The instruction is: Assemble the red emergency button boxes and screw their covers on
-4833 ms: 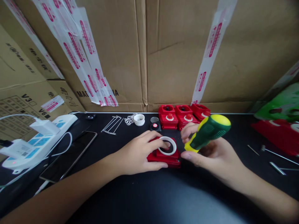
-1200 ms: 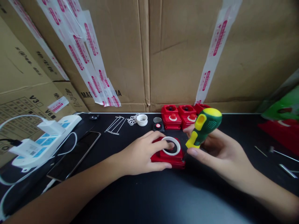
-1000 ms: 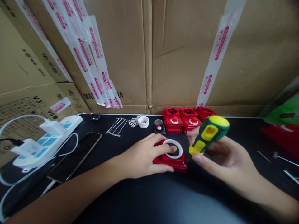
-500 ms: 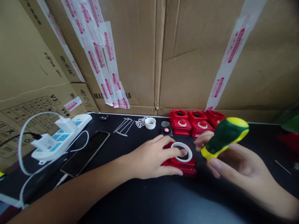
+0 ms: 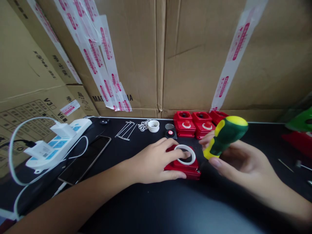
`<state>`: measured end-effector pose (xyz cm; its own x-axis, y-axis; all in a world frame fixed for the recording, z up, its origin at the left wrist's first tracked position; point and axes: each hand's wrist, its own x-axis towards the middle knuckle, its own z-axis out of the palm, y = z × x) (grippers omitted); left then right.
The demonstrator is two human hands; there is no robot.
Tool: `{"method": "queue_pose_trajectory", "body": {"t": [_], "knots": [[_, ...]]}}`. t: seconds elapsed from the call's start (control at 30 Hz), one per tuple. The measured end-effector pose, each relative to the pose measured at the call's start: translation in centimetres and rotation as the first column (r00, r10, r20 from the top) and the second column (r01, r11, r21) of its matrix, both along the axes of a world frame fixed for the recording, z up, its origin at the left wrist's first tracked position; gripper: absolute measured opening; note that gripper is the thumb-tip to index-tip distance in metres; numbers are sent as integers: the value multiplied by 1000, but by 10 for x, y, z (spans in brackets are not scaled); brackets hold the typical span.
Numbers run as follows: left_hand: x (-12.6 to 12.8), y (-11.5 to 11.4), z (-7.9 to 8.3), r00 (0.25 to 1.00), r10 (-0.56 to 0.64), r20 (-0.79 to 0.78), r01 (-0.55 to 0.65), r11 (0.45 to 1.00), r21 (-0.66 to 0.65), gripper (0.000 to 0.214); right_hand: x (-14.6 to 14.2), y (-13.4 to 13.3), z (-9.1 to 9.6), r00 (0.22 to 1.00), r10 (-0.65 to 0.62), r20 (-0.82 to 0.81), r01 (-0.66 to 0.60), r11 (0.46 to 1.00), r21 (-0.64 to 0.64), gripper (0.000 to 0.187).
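Note:
My left hand (image 5: 158, 162) grips a red housing (image 5: 187, 174) on the black table, its thumb along the near side. One finger reaches into the white ring (image 5: 193, 159) on the housing's top. Just to the right, my right hand (image 5: 243, 165) holds a screwdriver (image 5: 226, 135) by its green and yellow handle. The handle leans up to the right. The screwdriver's shaft points down toward the housing's right side, but its tip is too dark to make out.
Behind stand several red housings (image 5: 184, 125) with red buttons. White rings (image 5: 153, 126), metal T-shaped rods (image 5: 125, 130) and a black part with a red label (image 5: 170, 133) lie nearby. A phone (image 5: 85, 159) and power strip (image 5: 58, 143) are left; a thin rod (image 5: 285, 165) is right.
The whole view has shifted slightly. The screwdriver in my right hand has come a little closer to the red housing. My left hand keeps its grip on the housing.

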<state>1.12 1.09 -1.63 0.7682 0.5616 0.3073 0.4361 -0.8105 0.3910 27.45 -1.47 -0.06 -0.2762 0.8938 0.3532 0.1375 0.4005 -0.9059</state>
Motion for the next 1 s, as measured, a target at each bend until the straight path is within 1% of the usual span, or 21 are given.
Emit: {"method": "queue_pose_trajectory", "body": {"t": [0.13, 0.23, 0.3, 0.43, 0.5, 0.57, 0.63, 0.7, 0.77, 0.83, 0.93, 1.0], "knots": [[0, 0, 0, 1000, 2, 0, -2, 1000, -9, 49, 4, -2, -4, 999, 26, -20, -27, 1000, -6, 36], [0, -1, 1, 1000, 5, -5, -5, 1000, -14, 49, 5, -3, -3, 999, 41, -34, -41, 999, -14, 39], [0, -1, 1, 1000, 3, -6, -3, 1000, -14, 49, 5, -3, -2, 998, 56, -30, -58, 997, -51, 38], [0, -1, 1, 1000, 5, -15, -5, 1000, -7, 51, 4, -1, 0, 994, 106, -18, -108, 979, -173, 38], [0, -1, 2, 1000, 3, -22, -4, 1000, -8, 51, 5, 0, 0, 993, 112, -22, -114, 971, -211, 34], [0, 0, 2, 1000, 3, -22, -3, 1000, -10, 51, 6, 1, -1, 995, 94, -20, -96, 973, -209, 29], [0, -1, 3, 1000, 4, -29, -4, 1000, -12, 50, 6, 1, -2, 998, 57, -9, -58, 983, -176, 25], [0, -1, 3, 999, 5, -34, -6, 1000, -12, 50, 6, 1, -1, 1000, 23, -2, -23, 990, -139, 25], [0, -1, 2, 1000, 6, -29, -6, 1000, -12, 49, 6, 1, -1, 1000, 15, -12, -16, 991, -132, 28], [0, -1, 1, 1000, 6, -11, -6, 1000, -11, 49, 6, 2, 0, 998, 41, -42, -47, 986, -158, 32], [0, 0, 0, 1000, 0, -2, 0, 1000, -12, 49, 8, 2, 0, 988, 121, -96, -138, 969, -203, 37], [0, 0, 0, 1000, 0, -11, 0, 1000, -15, 50, 9, 3, 0, 982, 159, -103, -178, 962, -208, 35]]}}
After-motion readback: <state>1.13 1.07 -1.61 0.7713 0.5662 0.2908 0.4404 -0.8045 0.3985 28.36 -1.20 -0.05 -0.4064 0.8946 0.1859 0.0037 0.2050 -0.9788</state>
